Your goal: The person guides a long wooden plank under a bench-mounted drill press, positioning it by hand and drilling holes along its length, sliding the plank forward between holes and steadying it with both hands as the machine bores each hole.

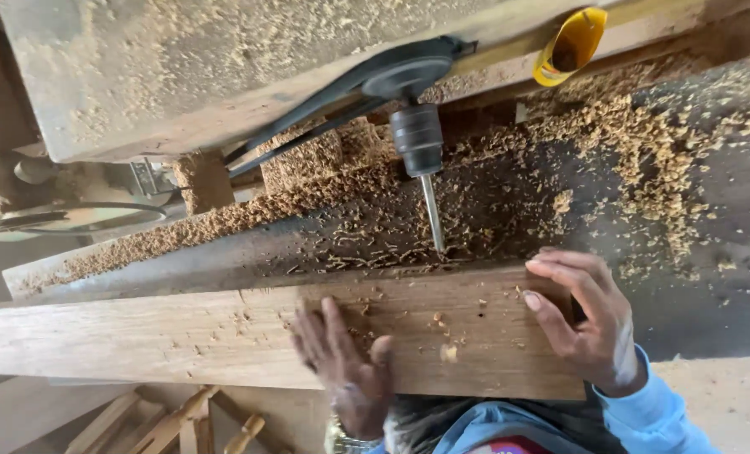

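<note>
Worn on the head, looking steeply down and forward, close over both hands: left hand (345, 370) and right hand (585, 319) low in frame, drill bit (432, 214) just beyond them.

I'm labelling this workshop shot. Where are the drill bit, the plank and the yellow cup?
drill bit (432, 217), head view, mid-shaft.
plank (139, 332), head view, bare top face.
yellow cup (570, 46), head view, inner wall.
</note>
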